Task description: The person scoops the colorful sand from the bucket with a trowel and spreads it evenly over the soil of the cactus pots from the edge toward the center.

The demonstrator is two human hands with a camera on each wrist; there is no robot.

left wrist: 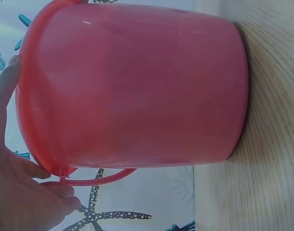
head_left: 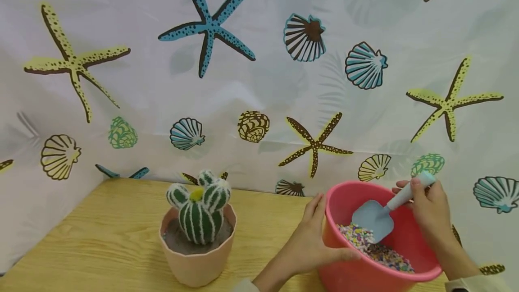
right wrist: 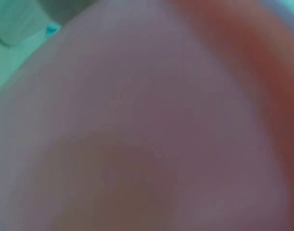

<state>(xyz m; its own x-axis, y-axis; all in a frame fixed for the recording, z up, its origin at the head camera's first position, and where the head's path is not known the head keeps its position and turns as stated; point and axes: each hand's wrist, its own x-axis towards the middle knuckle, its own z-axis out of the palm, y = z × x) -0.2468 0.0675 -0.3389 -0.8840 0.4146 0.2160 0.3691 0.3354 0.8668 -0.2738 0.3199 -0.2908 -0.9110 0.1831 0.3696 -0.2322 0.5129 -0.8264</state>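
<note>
A red bucket (head_left: 348, 267) stands at the right of the table, with small multicoloured pebbles (head_left: 357, 234) on its bottom. My left hand (head_left: 302, 249) holds the bucket's near left side, thumb along the rim and fingers spread further round it; the left wrist view shows this left hand (left wrist: 21, 192) by the rim and handle. Over the bucket, my right hand (head_left: 431, 213) grips the handle of a light blue toy shovel (head_left: 375, 220). The shovel's blade tilts down inside, its tip at the pebbles. The right wrist view is mostly a blur.
To the left, a fake cactus (head_left: 200, 217) stands in a peach-coloured pot (head_left: 198, 267) filled with grey material. Behind the wooden table (head_left: 101, 238) hangs a white cloth (head_left: 259, 84) printed with starfish and shells.
</note>
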